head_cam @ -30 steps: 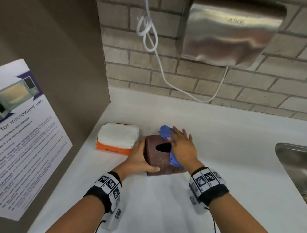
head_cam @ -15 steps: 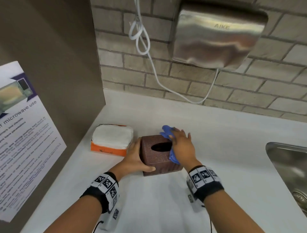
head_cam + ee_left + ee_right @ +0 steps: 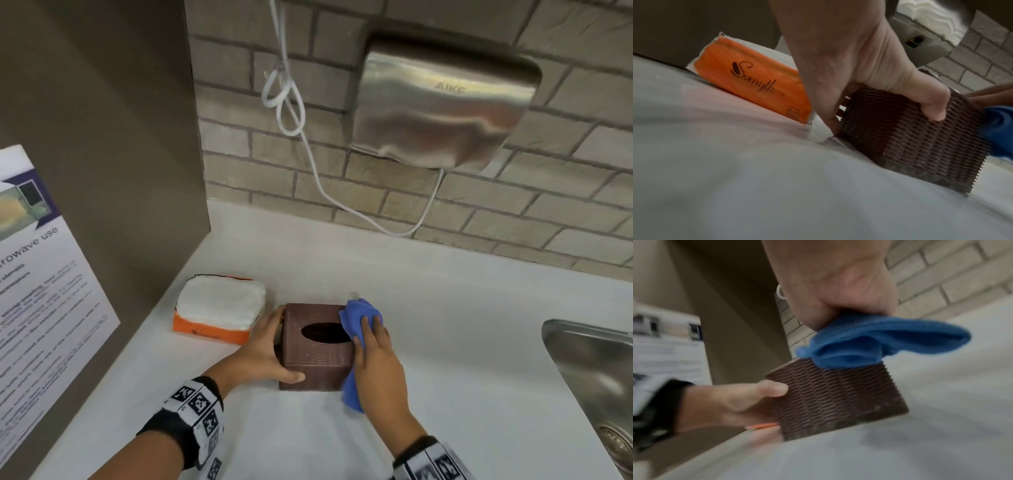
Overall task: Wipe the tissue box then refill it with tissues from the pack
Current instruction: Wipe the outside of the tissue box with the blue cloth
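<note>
The left hand [image 3: 260, 353] grips the brown tissue box [image 3: 317, 347] on the table [image 3: 462, 359]; the right hand [image 3: 378, 368] presses a blue cloth [image 3: 358, 313] on its top. The tissue pack [image 3: 219, 308] lies just beyond the left hand.

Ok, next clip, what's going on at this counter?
A person is wiping a brown tissue box on a white counter. The left hand grips the box's left side to steady it, thumb on the near face. The right hand presses a blue cloth against the box's right side and top edge. The box's oval opening shows no tissue. The orange tissue pack lies just left of the box, untouched, so refilling has not begun.
</note>
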